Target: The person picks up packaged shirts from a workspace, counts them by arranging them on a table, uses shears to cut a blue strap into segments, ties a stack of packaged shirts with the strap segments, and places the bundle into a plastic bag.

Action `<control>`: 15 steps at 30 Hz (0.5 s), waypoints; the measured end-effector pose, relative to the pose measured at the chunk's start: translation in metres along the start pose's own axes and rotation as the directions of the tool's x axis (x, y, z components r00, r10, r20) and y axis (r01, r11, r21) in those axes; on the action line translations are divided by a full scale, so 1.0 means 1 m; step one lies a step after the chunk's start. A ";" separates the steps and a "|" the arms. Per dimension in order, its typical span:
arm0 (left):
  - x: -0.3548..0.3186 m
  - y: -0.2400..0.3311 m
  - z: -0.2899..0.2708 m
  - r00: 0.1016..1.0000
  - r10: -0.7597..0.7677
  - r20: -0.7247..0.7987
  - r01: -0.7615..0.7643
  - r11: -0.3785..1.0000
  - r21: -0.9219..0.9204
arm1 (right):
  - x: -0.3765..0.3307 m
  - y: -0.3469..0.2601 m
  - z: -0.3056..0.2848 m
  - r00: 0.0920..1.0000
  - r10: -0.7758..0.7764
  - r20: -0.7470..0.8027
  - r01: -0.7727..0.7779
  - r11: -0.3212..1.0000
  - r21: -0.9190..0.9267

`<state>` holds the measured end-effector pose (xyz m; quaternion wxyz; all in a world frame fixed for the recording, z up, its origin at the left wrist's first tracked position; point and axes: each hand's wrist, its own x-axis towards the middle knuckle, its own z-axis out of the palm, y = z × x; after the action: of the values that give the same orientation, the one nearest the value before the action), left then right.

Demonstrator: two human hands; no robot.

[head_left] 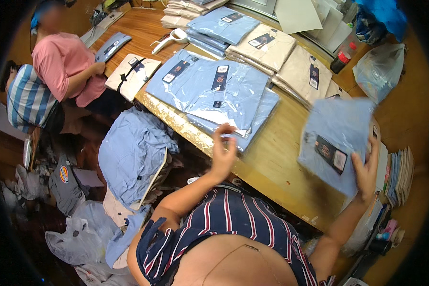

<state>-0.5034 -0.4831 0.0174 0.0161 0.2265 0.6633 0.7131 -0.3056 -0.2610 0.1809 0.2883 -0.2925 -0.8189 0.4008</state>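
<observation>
My right hand (366, 174) grips the right edge of a folded light-blue garment (314, 136) in clear plastic, slightly blurred, with a dark hang tag facing up. It is tilted and held over the right end of the table. My left hand (222, 152) is raised at the table's front edge, fingers curved and apart, with nothing visible in them. Just beyond it lies a stack of bagged light-blue garments (198, 93) with dark tags. Whether my left fingertips touch the plastic, I cannot tell.
Bagged beige garments (302, 71) and blue ones (214, 28) are stacked at the back, near a white tag gun-shaped tool (169, 40) and a dark bottle (343, 58). A person in pink (64, 66) stands at far left. Loose blue cloth (133, 152) is heaped below the table's edge.
</observation>
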 end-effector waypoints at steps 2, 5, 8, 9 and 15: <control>0.013 -0.008 -0.025 0.983 0.018 -0.183 -0.012 0.999 0.031 | 0.034 -0.046 0.006 0.960 -0.107 0.259 0.100 0.994 0.040; 0.016 -0.018 -0.070 0.887 0.071 -0.457 -0.052 0.997 0.055 | 0.086 -0.082 0.030 0.844 -0.372 0.386 0.265 0.915 0.304; 0.035 -0.024 -0.112 0.800 0.021 -0.600 -0.018 1.000 0.011 | 0.137 -0.117 0.071 0.703 -0.376 0.603 0.207 0.920 0.332; 0.048 -0.025 -0.123 0.786 -0.074 -0.614 0.040 0.997 -0.068 | 0.156 -0.112 0.086 0.663 -0.327 0.673 0.172 0.942 0.287; 0.156 -0.090 -0.147 0.945 -0.325 0.043 0.313 0.933 0.176 | 0.219 0.020 0.234 0.741 -0.040 0.670 0.388 0.840 -0.379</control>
<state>-0.7186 -0.5598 -0.0236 0.1364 0.1419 0.7475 0.6344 -0.6112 -0.2101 0.0966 -0.0465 -0.1025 -0.9702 0.2147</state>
